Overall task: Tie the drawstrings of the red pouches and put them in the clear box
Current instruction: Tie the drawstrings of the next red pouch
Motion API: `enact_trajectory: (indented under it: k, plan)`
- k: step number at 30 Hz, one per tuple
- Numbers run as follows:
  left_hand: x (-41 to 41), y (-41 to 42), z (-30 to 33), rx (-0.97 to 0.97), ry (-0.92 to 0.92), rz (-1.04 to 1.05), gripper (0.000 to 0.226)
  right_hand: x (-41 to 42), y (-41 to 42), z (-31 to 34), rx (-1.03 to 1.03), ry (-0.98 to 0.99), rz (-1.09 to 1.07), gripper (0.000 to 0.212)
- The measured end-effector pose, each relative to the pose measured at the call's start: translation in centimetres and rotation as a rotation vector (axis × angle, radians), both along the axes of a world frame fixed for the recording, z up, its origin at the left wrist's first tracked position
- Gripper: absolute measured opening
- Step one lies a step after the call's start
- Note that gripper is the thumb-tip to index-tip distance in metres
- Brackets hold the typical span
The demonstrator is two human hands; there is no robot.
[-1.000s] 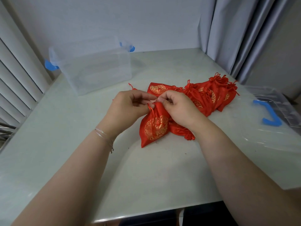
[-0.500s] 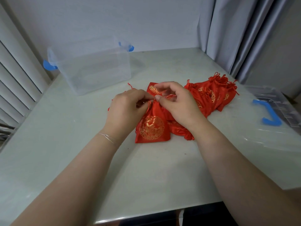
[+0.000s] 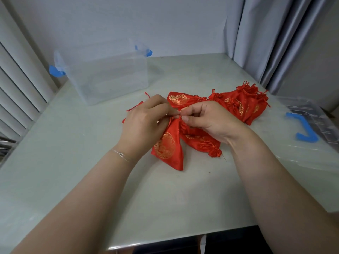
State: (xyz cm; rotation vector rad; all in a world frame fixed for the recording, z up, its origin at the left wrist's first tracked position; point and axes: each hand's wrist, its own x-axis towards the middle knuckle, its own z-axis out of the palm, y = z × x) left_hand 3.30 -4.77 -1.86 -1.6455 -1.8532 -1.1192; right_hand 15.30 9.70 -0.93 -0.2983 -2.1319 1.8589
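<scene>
A red pouch with a gold medallion (image 3: 167, 148) lies on the table, its gathered neck raised between my hands. My left hand (image 3: 145, 125) and my right hand (image 3: 207, 121) both pinch its drawstrings at the neck, fingertips almost touching. Loose red cord ends stick out to the left of my left hand. More red pouches (image 3: 240, 103) lie in a pile behind and to the right; another lies under my right hand. The clear box (image 3: 108, 74) with blue latches stands open at the back left, with nothing visible inside.
The clear lid with a blue handle (image 3: 302, 129) lies at the table's right edge. Grey curtains hang at the back right, window blinds at the left. The pale table's (image 3: 73, 162) front edge runs just below my forearms.
The pouch's lower end has swung from left to right and nearer me. My right hand's fingers have come down beside the neck; both hands keep working the drawstrings.
</scene>
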Motion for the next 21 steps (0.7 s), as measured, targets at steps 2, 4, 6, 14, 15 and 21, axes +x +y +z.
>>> enact_trajectory:
  k: [2,4,6,14,15,21]
  plan:
    - [0.0,0.1,0.0,0.006,-0.119,-0.070,0.017,0.0,-0.2,0.1,0.066,0.013,0.001,0.020]
    - [0.2,0.1,0.1,0.017,-0.238,-0.112,0.022,0.0,-0.3,0.2,0.128,0.030,0.001,0.020]
    - [0.2,0.1,0.2,0.004,-0.281,-0.110,0.022,0.1,-0.4,0.4,0.194,0.034,-0.013,0.017]
    - [-0.5,-0.4,0.5,-0.102,-0.118,0.010,0.020,-0.8,-1.4,-0.4,0.805,-0.095,-0.202,0.004]
    - [-0.3,-0.4,0.5,-0.092,-0.131,0.012,0.017,-0.8,-1.2,-0.3,0.863,-0.122,-0.230,0.006]
    - [-0.1,-0.1,0.4,-0.025,-0.040,-0.033,0.009,-0.7,-0.9,-0.1,0.317,-0.129,-0.250,0.013]
